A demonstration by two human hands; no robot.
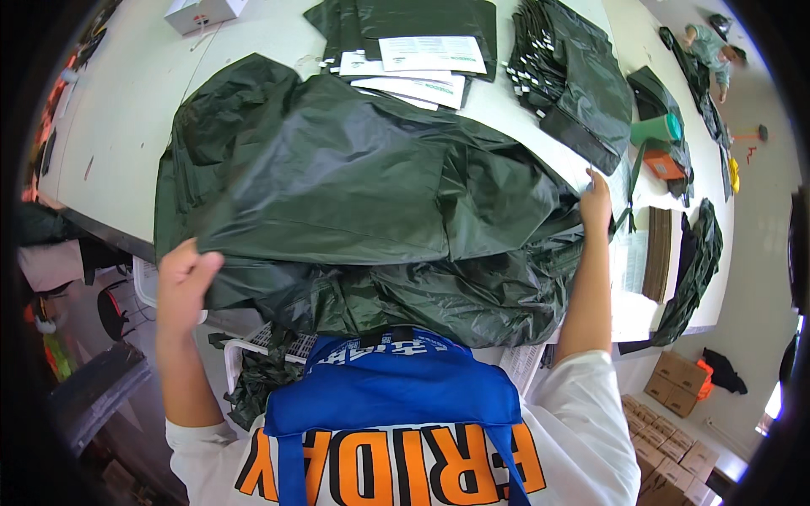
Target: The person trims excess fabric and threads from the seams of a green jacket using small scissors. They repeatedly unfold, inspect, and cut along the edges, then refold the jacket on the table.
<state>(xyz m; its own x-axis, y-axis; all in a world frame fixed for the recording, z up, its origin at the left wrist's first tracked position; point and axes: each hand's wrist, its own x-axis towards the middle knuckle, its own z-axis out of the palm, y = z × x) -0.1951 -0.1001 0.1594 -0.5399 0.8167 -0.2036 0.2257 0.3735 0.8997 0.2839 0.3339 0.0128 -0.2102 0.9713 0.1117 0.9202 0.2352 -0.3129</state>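
Observation:
A large piece of dark green, glossy waterproof fabric (354, 185) with a seam lies spread across the near side of the table. My left hand (187, 274) is closed on its near left edge, thumb on top. At the right end, my right hand (596, 201) has its fingers pinched together at the edge of the same fabric; the exact grip is partly hidden. Below the spread piece, more crumpled green fabric (405, 295) hangs over the table's near edge, against my blue apron (388, 388).
Beyond the fabric lie printed white sheets (433, 55) on folded green pieces, and a stack of folded green bundles (578, 76). A green cylinder (656, 129) and an orange box (664, 165) stand right. Another person (713, 55) is far right. A white basket (232, 363) sits below.

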